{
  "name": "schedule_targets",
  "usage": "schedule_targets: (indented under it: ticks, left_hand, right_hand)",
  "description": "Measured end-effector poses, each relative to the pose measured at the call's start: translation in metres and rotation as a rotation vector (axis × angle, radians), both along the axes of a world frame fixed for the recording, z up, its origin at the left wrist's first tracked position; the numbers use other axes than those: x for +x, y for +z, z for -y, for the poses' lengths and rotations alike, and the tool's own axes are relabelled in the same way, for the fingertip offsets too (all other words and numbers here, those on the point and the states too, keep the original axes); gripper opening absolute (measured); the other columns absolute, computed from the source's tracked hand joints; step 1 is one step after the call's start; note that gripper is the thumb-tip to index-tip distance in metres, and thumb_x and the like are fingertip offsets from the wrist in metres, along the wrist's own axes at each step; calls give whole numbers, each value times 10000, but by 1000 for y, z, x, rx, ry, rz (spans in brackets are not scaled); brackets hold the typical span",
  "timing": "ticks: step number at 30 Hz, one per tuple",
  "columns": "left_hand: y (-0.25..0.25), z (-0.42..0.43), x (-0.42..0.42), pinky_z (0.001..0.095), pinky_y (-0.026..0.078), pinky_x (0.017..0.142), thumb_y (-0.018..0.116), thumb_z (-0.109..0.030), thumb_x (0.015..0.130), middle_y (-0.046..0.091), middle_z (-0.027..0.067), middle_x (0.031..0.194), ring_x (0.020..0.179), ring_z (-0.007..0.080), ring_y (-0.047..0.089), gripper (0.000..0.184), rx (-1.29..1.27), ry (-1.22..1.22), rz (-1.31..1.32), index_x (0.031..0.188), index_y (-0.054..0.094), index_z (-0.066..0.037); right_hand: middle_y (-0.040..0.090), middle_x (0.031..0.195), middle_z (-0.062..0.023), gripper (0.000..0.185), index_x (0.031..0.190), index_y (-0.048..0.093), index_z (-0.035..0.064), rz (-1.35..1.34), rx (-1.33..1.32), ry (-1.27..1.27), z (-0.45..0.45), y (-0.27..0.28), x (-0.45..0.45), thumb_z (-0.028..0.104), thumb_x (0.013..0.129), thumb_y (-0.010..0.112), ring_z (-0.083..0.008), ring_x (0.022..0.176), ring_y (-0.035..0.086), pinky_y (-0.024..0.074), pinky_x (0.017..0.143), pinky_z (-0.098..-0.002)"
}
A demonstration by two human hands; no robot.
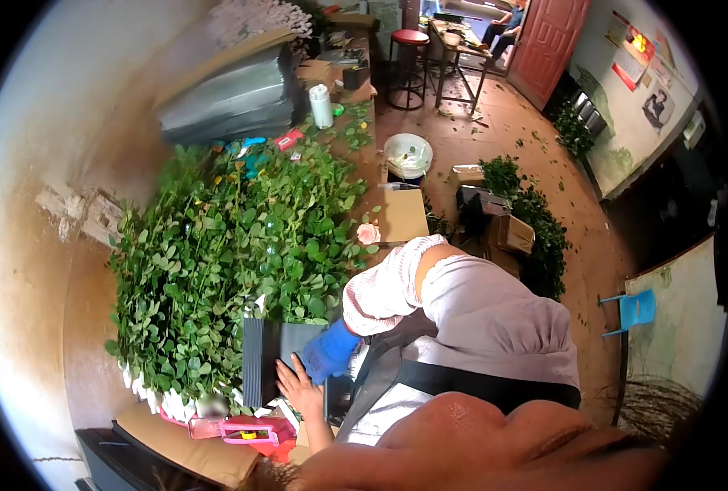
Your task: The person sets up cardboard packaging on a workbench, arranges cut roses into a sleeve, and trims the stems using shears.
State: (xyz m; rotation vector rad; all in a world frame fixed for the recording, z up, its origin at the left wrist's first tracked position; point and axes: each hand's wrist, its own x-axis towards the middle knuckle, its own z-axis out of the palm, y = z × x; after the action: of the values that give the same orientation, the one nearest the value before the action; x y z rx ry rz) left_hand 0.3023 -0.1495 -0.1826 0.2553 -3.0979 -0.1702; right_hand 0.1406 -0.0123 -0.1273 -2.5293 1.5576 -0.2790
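Note:
My left hand (300,393) is bare, its fingers spread against the side of a black ribbed box (259,360). Beside it my right hand (329,352), in a blue glove, reaches to the dark sheet or flap behind the box; its fingers are mostly hidden. A large heap of leafy green stems (241,245) lies on the table past the box. One pink rose (368,234) sticks out at the heap's right edge. Below the box is a pink tray-like object (256,430).
A cardboard piece (403,216) and a white bucket (408,155) stand right of the heap. A white bottle (321,106) and a dark wrapped bundle (233,98) are farther back. Leaves and boxes lie on the floor; a person (505,31) sits by the door.

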Motion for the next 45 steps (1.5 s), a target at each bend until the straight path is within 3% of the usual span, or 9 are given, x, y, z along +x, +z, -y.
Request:
schedule_targets:
  ticks: [7, 10, 17, 21, 26, 28, 32, 40, 45]
  left_hand:
    - [-10, 3, 0, 559, 221, 1161, 677, -527, 760, 210, 240, 1592, 1456, 396, 241, 961, -87, -4, -11, 1555, 284, -158]
    - [17, -6, -3, 559, 249, 1153, 810, -435, 618, 215, 208, 1605, 1451, 391, 274, 1070, 145, 49, -86, 1541, 330, -187]
    - [5, -13, 5, 545, 261, 1160, 757, -394, 707, 274, 180, 1585, 1443, 343, 313, 977, 144, 155, -171, 1551, 293, -233]
    - [-30, -13, 3, 500, 238, 1174, 658, -642, 770, 408, 90, 1525, 1420, 276, 353, 812, 360, 165, -363, 1459, 464, -257]
    - [-54, -17, -12, 439, 274, 1161, 520, -495, 894, 419, 63, 1515, 1394, 243, 386, 625, 303, 269, -484, 1439, 464, -195]
    - [-52, -13, -17, 436, 260, 1176, 454, -392, 967, 386, 72, 1546, 1416, 235, 363, 526, 283, 269, -464, 1443, 449, -169]
    - [-50, -6, -12, 437, 240, 1179, 404, -306, 992, 362, 80, 1564, 1422, 238, 357, 500, 380, 207, -378, 1466, 426, -147]
    - [-56, -5, -11, 456, 217, 1175, 452, -350, 957, 364, 75, 1562, 1435, 228, 334, 549, 426, 195, -377, 1467, 427, -147]
    - [-66, 0, -21, 468, 203, 1173, 482, -379, 935, 364, 72, 1560, 1443, 221, 320, 582, 521, 195, -361, 1467, 427, -147]
  right_hand:
    - [668, 869, -176, 308, 957, 666, 54, 200, 28, 11, -5, 8, -11, 288, 757, 657, -385, 847, 642, 503, 774, -491]
    - [670, 1135, -116, 468, 1218, 655, 166, 299, 6, -69, -11, -33, -16, 329, 782, 708, -331, 1061, 613, 458, 956, -449]
    - [649, 1175, -206, 607, 1275, 614, 88, 392, 636, -4, 19, 68, -19, 397, 768, 743, -380, 1077, 627, 489, 955, -443]
    - [678, 1129, -168, 347, 1190, 675, 91, 524, 166, 21, 73, 126, 37, 179, 855, 691, -342, 1038, 659, 521, 900, -412]
    - [702, 1035, -98, 323, 1133, 677, 145, 416, -70, 540, 136, 70, 130, 133, 811, 665, -328, 944, 663, 538, 793, -410]
    - [660, 1163, -76, 367, 1147, 643, 140, 141, 70, 782, 151, 31, 157, 134, 782, 688, -284, 1075, 624, 489, 932, -398]
    - [649, 1120, -74, 386, 1203, 593, 154, 3, -39, 809, 169, -63, 180, 150, 818, 609, -281, 1003, 633, 482, 896, -384]
    - [604, 918, -74, 417, 1276, 538, 186, -128, -114, 864, 180, -54, 177, 119, 866, 513, -278, 827, 624, 481, 742, -399]
    - [631, 899, -19, 114, 919, 636, 225, -253, -135, 834, 174, -59, 168, 180, 841, 567, -240, 840, 646, 472, 620, -391]
